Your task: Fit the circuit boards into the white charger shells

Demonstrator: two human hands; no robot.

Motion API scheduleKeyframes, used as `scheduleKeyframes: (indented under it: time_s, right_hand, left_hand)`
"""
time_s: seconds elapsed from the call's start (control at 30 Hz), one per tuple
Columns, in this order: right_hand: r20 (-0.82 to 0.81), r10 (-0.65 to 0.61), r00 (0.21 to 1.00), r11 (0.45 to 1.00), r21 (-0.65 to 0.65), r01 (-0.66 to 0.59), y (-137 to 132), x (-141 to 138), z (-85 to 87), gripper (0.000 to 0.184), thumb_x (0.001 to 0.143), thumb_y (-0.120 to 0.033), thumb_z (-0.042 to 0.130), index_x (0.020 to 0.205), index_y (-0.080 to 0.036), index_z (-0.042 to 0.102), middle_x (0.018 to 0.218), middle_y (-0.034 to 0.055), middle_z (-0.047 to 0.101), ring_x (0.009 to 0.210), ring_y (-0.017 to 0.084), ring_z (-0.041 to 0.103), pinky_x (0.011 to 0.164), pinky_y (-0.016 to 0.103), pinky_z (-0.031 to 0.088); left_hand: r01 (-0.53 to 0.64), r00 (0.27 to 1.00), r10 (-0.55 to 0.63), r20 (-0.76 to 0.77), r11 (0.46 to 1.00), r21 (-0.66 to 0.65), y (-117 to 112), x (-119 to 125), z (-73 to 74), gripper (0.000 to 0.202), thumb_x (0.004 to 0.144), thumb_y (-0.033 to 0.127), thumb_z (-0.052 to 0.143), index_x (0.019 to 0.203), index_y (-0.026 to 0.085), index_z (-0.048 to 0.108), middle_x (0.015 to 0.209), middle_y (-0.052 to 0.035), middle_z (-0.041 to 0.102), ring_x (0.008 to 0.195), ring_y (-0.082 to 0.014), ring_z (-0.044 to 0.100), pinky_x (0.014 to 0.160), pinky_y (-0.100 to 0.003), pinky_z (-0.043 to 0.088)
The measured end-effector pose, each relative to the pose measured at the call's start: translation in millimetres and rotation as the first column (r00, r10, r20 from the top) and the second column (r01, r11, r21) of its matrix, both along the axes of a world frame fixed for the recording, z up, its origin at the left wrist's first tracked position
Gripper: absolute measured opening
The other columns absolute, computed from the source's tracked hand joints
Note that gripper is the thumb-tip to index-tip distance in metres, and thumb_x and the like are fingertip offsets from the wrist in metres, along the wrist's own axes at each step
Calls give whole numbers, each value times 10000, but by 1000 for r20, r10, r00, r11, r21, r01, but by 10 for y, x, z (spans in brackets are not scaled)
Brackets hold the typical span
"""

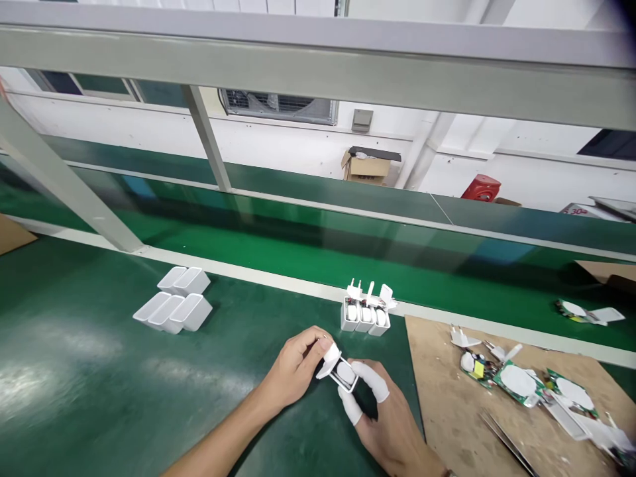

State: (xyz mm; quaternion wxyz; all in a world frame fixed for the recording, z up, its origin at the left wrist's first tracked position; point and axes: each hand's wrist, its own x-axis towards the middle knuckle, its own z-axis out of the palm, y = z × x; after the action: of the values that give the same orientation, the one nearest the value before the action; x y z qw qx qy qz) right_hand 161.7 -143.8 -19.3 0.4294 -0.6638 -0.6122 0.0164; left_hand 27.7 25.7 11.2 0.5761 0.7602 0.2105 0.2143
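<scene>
Over the green table, my right hand, with white finger cots on its thumb and a finger, grips a small white charger housing. A round white piece shows inside the housing's open end. My left hand pinches a white plug cap at that open end. The cap sits tilted beside the opening; whether a wire joins them is hidden. Just beyond stand three filled charger housings side by side, their plug caps lying loose on top. Several white housings with open tops stand to the left.
On a brown board at right lie several green circuit boards with plug caps, and tweezers. Another circuit assembly lies on the green conveyor belt behind. A metal post rises at the table's far left edge.
</scene>
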Motion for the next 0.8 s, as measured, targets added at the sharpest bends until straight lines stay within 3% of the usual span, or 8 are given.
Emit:
scheduleKeyframes:
  time_s: [0.13, 0.33, 0.5, 0.63, 0.8]
  right_hand:
    - [110, 63, 992, 997, 45, -69, -11, 53, 4, 505, 955, -22, 514, 1426, -205, 504, 1231, 152, 665, 1073, 255, 683, 907, 395, 616]
    - [76, 26, 997, 997, 72, -31, 9, 86, -58, 402, 977, -63, 552, 1353, -205, 528, 1152, 127, 655, 999, 229, 683, 865, 366, 623]
    - [120, 19, 993, 999, 26, -22, 0, 37, 33, 333, 981, -72, 496, 1270, -221, 562, 1130, 109, 644, 957, 226, 668, 832, 368, 618]
    - [56, -3, 998, 1000, -15, 4, -6, 21, 59, 248, 996, -120, 498, 1206, -224, 577, 1089, 90, 654, 926, 208, 682, 827, 342, 615]
    - [-54, -26, 998, 999, 24, 28, -5, 34, -85, 160, 991, -197, 595, 1148, -222, 609, 1111, 87, 701, 952, 205, 715, 864, 340, 607]
  left_hand:
    - [-2, 1000, 2, 2, 1000, 6, -13, 10, 14, 398, 1063, 485, 464, 918, 188, 688, 932, -40, 691, 842, -181, 644, 809, -278, 494]
    - [-20, 1000, 20, 9, 999, 28, -34, 29, 15, 366, 1056, 484, 478, 932, 199, 672, 898, -27, 699, 828, -181, 646, 791, -270, 502]
    - [-29, 999, 28, 20, 998, 54, -48, 17, 5, 373, 1060, 483, 466, 934, 202, 677, 881, -22, 699, 804, -179, 640, 775, -271, 507]
    - [-29, 999, 27, 26, 998, 60, -53, 6, -2, 375, 1063, 483, 467, 940, 202, 681, 865, -16, 703, 783, -174, 638, 762, -269, 508]
    - [-30, 999, 27, 37, 997, 65, -42, 4, -31, 386, 1067, 485, 470, 911, 199, 676, 835, -16, 697, 773, -171, 640, 756, -270, 508]
